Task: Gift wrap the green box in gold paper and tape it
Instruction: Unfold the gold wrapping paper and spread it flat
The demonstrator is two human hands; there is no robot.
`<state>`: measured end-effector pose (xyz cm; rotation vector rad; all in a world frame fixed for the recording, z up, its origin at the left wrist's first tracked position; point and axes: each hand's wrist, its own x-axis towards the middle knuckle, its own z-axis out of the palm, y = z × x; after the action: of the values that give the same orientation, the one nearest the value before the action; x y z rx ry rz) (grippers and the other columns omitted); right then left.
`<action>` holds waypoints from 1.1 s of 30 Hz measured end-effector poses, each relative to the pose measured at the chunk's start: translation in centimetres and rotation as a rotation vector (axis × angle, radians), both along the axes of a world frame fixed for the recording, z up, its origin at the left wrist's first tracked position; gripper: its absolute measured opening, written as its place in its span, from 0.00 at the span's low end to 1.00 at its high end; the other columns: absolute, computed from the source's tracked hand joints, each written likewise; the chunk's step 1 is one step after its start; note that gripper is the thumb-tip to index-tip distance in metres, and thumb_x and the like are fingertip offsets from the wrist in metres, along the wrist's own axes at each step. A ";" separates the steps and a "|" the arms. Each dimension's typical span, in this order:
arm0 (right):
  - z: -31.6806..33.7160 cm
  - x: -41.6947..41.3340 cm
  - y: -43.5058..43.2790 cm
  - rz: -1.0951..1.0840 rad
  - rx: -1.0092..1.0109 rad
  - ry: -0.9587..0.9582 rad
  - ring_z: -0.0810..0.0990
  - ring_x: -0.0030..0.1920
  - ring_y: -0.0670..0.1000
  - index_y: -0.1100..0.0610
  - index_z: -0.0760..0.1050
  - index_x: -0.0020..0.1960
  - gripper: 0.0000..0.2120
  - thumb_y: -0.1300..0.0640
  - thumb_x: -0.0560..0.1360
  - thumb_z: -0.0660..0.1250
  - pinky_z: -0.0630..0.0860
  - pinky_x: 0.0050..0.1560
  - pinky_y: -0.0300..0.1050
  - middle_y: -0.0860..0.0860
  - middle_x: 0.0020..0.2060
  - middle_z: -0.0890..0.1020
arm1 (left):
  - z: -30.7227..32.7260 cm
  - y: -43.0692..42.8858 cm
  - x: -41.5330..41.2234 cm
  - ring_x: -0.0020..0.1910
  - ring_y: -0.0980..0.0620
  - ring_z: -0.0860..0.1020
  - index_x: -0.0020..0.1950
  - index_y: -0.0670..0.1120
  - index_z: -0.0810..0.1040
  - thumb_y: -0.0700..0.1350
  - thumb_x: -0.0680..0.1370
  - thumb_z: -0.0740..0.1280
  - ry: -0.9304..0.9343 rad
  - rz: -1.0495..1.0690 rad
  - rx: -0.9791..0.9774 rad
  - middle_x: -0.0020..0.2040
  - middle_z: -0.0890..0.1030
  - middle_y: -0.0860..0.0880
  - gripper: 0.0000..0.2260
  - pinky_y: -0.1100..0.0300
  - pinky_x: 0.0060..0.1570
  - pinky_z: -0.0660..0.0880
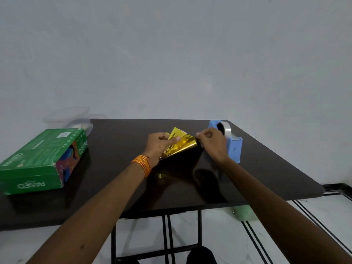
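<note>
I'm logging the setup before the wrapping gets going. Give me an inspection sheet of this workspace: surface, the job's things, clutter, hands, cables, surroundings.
Surface: dark glossy table.
Job's things: green box lies unwrapped at the table's left edge; gold paper, folded small, at the middle; blue tape dispenser near the far right corner.
Clutter: clear plastic container behind the green box; pale green object under the table's right side.
Hands: left hand and right hand both pinch the gold paper, one at each side; orange threads on the left wrist.
Cables: nothing seen.
Surroundings: plain grey wall; white floor with black stripes.
</note>
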<state>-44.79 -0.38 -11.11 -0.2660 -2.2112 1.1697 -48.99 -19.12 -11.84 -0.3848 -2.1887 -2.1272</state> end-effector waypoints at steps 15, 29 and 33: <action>-0.1 -6.6 -2.4 0.048 -0.263 -0.320 0.78 0.36 0.53 0.60 0.70 0.63 0.26 0.69 0.69 0.76 0.80 0.41 0.51 0.58 0.43 0.79 | -1.3 -10.0 -5.1 0.34 0.50 0.77 0.47 0.40 0.78 0.34 0.75 0.66 -0.325 0.701 0.626 0.37 0.77 0.47 0.04 0.60 0.32 0.73; 0.8 -11.1 -0.6 -0.028 -0.131 -0.434 0.83 0.38 0.54 0.68 0.83 0.43 0.13 0.58 0.68 0.80 0.82 0.42 0.48 0.61 0.40 0.85 | -1.6 -16.1 -7.6 0.34 0.48 0.73 0.44 0.41 0.74 0.45 0.72 0.71 -0.364 0.443 0.035 0.39 0.74 0.44 0.09 0.60 0.29 0.70; 0.4 -10.9 -0.4 -0.021 -0.173 -0.400 0.84 0.42 0.55 0.66 0.81 0.48 0.12 0.65 0.67 0.80 0.82 0.52 0.54 0.60 0.42 0.84 | -1.5 -16.5 -9.0 0.41 0.44 0.76 0.50 0.44 0.74 0.41 0.74 0.68 -0.345 0.440 -0.005 0.47 0.76 0.40 0.07 0.59 0.28 0.73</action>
<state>-55.70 -0.79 -10.75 -0.6431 -2.4353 1.3959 -57.94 -35.67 -13.31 0.4594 -2.1732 -2.0487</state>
